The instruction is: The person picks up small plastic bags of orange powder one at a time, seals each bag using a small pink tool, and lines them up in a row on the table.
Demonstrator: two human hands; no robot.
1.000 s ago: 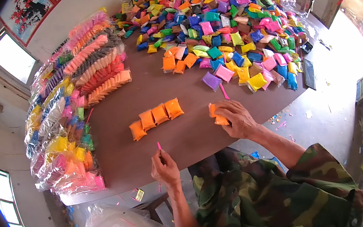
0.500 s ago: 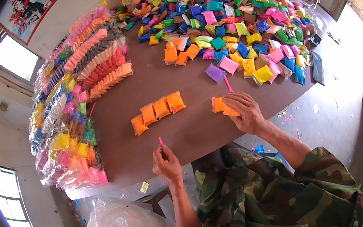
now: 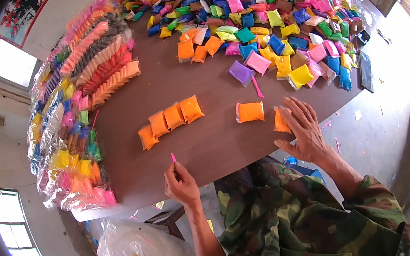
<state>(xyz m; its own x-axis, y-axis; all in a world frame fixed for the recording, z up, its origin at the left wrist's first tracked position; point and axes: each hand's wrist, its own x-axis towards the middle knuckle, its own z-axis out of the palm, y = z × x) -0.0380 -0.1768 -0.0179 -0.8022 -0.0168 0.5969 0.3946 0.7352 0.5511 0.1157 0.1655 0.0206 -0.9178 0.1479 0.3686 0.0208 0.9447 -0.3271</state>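
My left hand [image 3: 181,184] is closed on a pink plastic stick [image 3: 173,157], whose tip points up past the fingers at the table's near edge. Spread and flat, my right hand [image 3: 306,131] lies over an orange packet [image 3: 280,121], its fingers touching or just covering the packet's right side. A second orange packet [image 3: 250,112] lies flat to the left of that hand. Farther left, several orange packets [image 3: 174,115] overlap in a short slanting row. Another pink plastic tool [image 3: 258,88] rests beyond my right hand, beside a purple packet [image 3: 241,73].
A large heap of mixed coloured packets [image 3: 252,14] covers the back of the brown table [image 3: 157,72]. Clear bags of stacked packets [image 3: 84,107] line the left side. A dark phone [image 3: 366,72] lies at the right edge. Below the table sits a big clear plastic bag [image 3: 138,254].
My right hand has let go of orange packets, opened and moved right; two now lie apart on the table. My left hand keeps the pink stick and has shifted slightly left.
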